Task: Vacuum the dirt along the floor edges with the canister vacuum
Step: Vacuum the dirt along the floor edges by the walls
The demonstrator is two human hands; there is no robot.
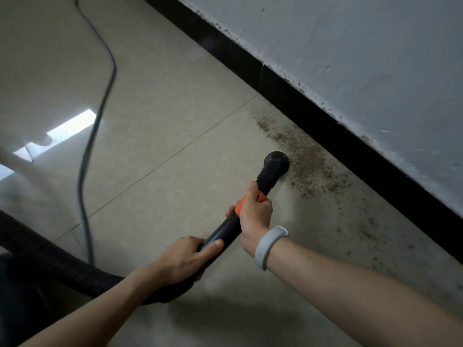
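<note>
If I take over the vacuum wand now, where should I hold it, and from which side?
Grip the straight black wand on its bare stretch between the right hand and left hand, coming from above. It slants down to the round nozzle at the dirt, so its upper side is exposed.

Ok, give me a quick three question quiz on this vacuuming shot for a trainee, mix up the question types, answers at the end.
1. True or false: the round nozzle sits at the edge of the brown dirt patch by the black baseboard.
2. Which hand grips the wand nearer the nozzle? A) left hand B) right hand
3. Fill in: the right wrist wears a grey ____.

Key: 1 true; 2 B; 3 wristband.
</note>
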